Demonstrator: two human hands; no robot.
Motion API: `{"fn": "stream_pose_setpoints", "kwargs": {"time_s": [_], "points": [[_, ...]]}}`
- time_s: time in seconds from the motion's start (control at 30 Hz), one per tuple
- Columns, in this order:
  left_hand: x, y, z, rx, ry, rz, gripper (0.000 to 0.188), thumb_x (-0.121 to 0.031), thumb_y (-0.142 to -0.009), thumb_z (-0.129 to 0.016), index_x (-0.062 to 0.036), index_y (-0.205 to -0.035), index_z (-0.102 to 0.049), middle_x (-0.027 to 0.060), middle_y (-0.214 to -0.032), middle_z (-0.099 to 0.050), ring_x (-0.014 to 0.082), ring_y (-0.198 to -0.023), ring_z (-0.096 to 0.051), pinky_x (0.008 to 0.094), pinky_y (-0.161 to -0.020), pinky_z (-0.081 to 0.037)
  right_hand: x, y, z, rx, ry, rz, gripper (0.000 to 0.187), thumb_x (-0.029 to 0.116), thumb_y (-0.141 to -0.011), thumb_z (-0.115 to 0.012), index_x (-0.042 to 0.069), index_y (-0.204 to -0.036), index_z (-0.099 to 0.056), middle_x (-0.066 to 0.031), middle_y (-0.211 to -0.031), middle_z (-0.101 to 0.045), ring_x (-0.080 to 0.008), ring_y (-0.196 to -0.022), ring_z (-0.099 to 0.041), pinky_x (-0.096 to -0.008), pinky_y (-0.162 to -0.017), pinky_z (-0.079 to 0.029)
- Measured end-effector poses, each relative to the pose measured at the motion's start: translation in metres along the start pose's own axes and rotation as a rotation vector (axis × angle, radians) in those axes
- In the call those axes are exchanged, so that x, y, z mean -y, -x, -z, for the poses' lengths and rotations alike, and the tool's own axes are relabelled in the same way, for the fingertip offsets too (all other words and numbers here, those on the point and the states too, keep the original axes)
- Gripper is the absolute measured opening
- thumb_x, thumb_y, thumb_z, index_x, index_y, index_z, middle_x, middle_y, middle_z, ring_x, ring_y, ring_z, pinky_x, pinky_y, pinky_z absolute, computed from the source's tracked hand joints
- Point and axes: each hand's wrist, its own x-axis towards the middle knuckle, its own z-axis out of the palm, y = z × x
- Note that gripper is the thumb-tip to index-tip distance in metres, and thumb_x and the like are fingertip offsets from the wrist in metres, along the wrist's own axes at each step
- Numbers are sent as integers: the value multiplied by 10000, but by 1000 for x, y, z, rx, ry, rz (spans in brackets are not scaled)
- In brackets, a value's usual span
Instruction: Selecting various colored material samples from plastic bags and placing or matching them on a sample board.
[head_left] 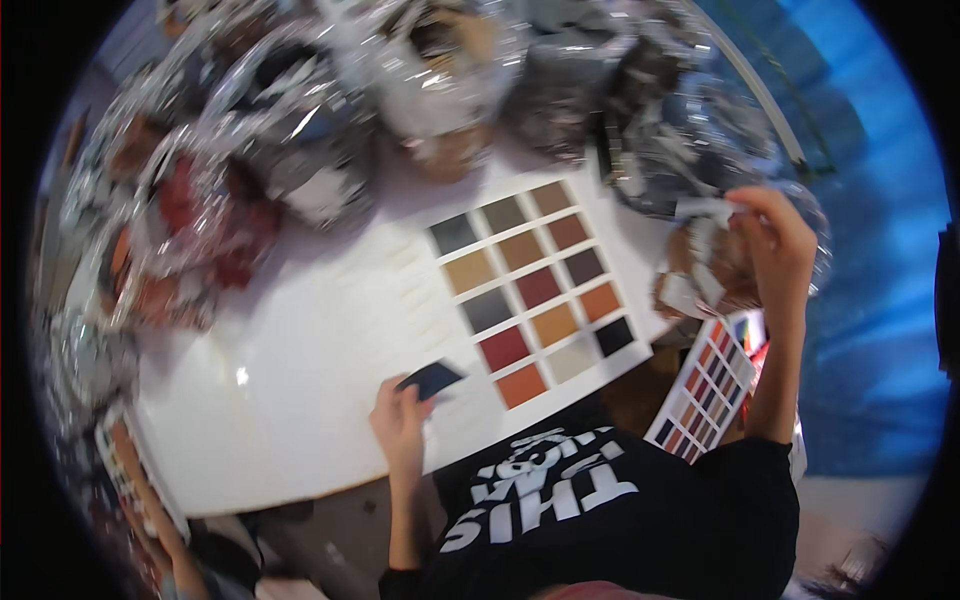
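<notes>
My left hand (398, 418) pinches a dark navy swatch (434, 379) between thumb and fingers, just above the white table near its front edge. To its right lies a white sheet (590, 372) with rows of coloured squares in brown, grey, tan, maroon, orange and black. Out to the right, my right hand (780, 235) is closed over a clear plastic bag (705, 262) of brown and pale pieces. A pale strip (703, 208) shows at its fingertips; blur hides whether the fingers hold the strip or the bag's edge.
Several clear bags of swatches, among them a red-filled one (185, 200) and a grey-filled one (310, 170), curve around the table's (270, 400) far and left sides. A second colour card (703, 392) sits below the table's right end. Another person's arm (150, 495) shows at lower left.
</notes>
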Motion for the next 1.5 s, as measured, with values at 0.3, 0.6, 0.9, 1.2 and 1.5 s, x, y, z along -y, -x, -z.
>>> {"fn": "stream_pose_setpoints", "kwargs": {"time_s": [0.3, 0.6, 0.9, 1.2, 1.5], "points": [[-14, -29, 21, -96, -635, -443, 70, -3, -806, -648, -44, -852, -617, 72, -761, -622, 262, -719, -596, 309, -593, -469, 54, 38, -246, 542, -773, -536, 109, 59, -862, -670, -4, -813, -595, 8, -618, -568, -27, -512, -480, -181, -475, -367], [-31, -66, 12, 193, -822, -410, 93, -1, -777, -614, -30, -811, -533, 52, -1190, -635, 266, -1094, -566, 412, -905, -406, 44, 53, -306, 735, -749, -709, 133, 52, -874, -665, 7, -798, -565, 1, -598, -566, -41, -468, -472, -183, -449, -356], [-18, -97, -1, 255, -1011, -446, 115, -55, -792, -642, -51, -793, -527, 75, -1293, -579, 260, -1209, -509, 452, -967, -377, 46, 51, -308, 749, -794, -809, 153, 89, -868, -678, -1, -792, -581, 3, -562, -559, -33, -460, -475, -198, -452, -347], [-13, -98, -3, 266, -1080, -426, 114, -80, -838, -607, -73, -807, -498, 71, -1315, -571, 245, -1234, -496, 452, -996, -362, 46, 52, -306, 766, -786, -796, 163, 106, -869, -675, 2, -788, -580, 10, -543, -540, -34, -465, -481, -198, -461, -348], [-17, -98, -8, 266, -1098, -446, 56, -35, -868, -541, -42, -835, -496, 97, -1305, -578, 282, -1219, -514, 450, -992, -363, 50, 48, -304, 786, -701, -748, 196, 128, -869, -672, -7, -778, -562, -9, -558, -545, -61, -469, -497, -221, -470, -368]]}}
